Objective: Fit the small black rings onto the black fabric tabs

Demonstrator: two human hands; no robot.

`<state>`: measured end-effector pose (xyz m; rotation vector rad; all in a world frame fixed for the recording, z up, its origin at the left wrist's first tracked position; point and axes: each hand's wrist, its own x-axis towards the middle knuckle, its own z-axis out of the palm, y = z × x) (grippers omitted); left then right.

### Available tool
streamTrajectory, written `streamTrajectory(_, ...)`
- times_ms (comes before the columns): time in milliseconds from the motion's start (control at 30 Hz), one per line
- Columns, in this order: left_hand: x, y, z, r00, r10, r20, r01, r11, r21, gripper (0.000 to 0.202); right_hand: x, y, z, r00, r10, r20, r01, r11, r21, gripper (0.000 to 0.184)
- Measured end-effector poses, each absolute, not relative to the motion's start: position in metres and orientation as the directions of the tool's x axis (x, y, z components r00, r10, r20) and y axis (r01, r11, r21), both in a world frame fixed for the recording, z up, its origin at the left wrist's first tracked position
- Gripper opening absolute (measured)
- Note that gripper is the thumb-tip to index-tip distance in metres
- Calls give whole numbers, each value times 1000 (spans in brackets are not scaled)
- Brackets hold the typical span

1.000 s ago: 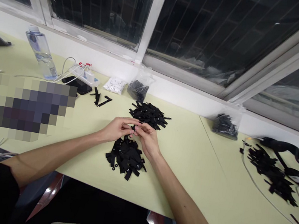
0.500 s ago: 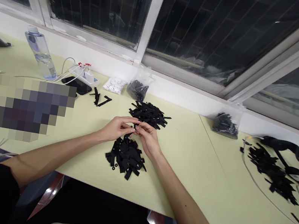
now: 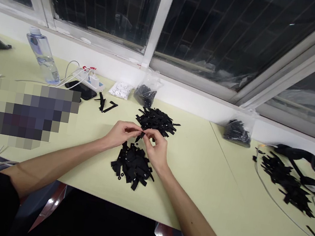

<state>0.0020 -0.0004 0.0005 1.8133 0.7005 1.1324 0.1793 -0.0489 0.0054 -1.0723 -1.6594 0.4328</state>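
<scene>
My left hand (image 3: 121,133) and my right hand (image 3: 156,146) meet at the middle of the table. Between their fingertips they pinch a small black fabric strip (image 3: 140,137), whose lower end hangs down. Whether a small part is also held there is hidden by the fingers. Below the hands lies a pile of black strips (image 3: 133,166), some with small metallic spots. A few tiny black rings (image 3: 120,176) rest at that pile's left edge. Just beyond the fingers is another heap of black strips (image 3: 157,120).
Along the wall stand a bag of black parts (image 3: 145,94), a white packet (image 3: 120,90), a power strip (image 3: 91,80) and a water bottle (image 3: 43,56). A phone (image 3: 81,90) lies at left. To the right are a bag of black strips (image 3: 237,132), more loose strips (image 3: 286,180) and a black strap (image 3: 313,162).
My fingers have shifted their grip. The strip now hangs below the fingertips, my left hand is slightly higher, and my right fingers are more drawn together.
</scene>
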Motion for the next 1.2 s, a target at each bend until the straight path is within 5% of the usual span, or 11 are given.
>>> streamTrajectory(267, -2, -8, 10, 376, 616, 692, 50, -759, 649, 16, 177, -56, 7, -106, 610, 785, 557, 691, -461, 18)
streamTrajectory(600, -1, -12, 11, 341, 471, 813, 98, -878, 468, 17, 183, -55, 1, -186, 399, 898, 617, 759, -210, 26)
streamTrajectory(1067, 1, -14, 10, 327, 332, 885, 145, -943, 301, 13, 185, -55, -2, -239, 294, 925, 643, 762, -76, 24)
streamTrajectory(1200, 0, -14, 9, 320, 364, 875, 158, -931, 329, 12, 182, -58, 1, -200, 378, 904, 619, 764, -182, 21)
